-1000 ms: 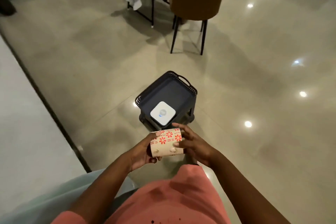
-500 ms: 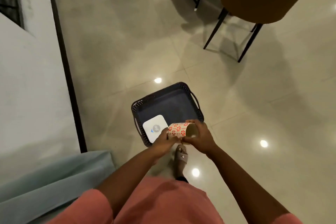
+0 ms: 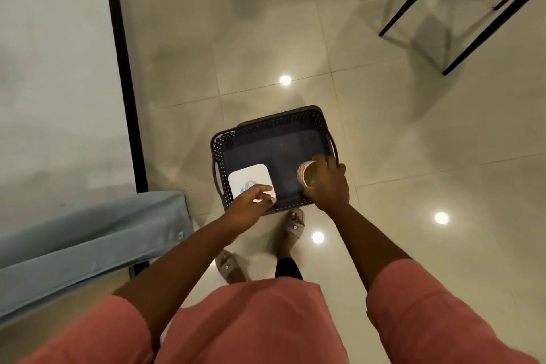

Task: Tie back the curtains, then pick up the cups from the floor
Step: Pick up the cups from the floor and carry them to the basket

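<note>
My right hand [image 3: 331,183] is shut on a paper cup [image 3: 307,176] with a red flower print, held tilted with its mouth toward me, low over the right side of a dark perforated basket [image 3: 266,124] on the floor. My left hand [image 3: 251,201] hovers over the basket's near left corner, fingers loosely curled with nothing in them, just above a white square device [image 3: 249,176] lying inside the basket. A pale blue curtain [image 3: 88,233] hangs at the lower left beside the wall.
A wall [image 3: 53,68] with a black skirting strip [image 3: 124,68] runs along the left. Black chair legs [image 3: 461,21] stand at the upper right. My sandalled feet [image 3: 294,223] are right behind the basket. Glossy floor tiles surround it.
My left hand has let go of the cup and moved left over the white device. My right hand has carried the cup down into the basket. The view has tilted further down.
</note>
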